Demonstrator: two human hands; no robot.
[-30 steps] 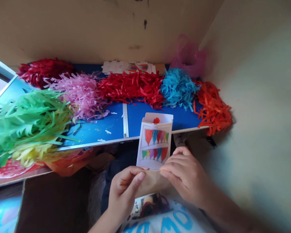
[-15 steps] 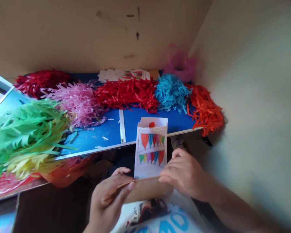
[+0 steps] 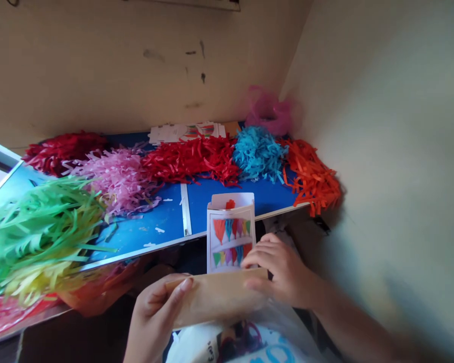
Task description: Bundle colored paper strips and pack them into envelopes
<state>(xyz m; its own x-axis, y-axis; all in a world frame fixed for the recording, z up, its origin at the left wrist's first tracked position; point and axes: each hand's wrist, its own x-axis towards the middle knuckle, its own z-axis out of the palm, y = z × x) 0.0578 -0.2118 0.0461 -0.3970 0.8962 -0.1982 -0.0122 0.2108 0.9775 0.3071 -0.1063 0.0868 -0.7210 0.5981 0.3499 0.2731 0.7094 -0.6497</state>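
You are pinching brown card panel (image 3: 219,297) at its left end with left hand (image 3: 153,315), thumb lying on top, lower centre of frame. Right hand (image 3: 282,269) is hovering or resting at panel's right end, thumb parted from fingers; cannot tell whether gripping. Printed card (image 3: 232,227) is showing just above panel, right fingers overlapping its lower right. Red fringed paper (image 3: 191,159) is lying beyond, mid-frame, on blue table (image 3: 202,206).
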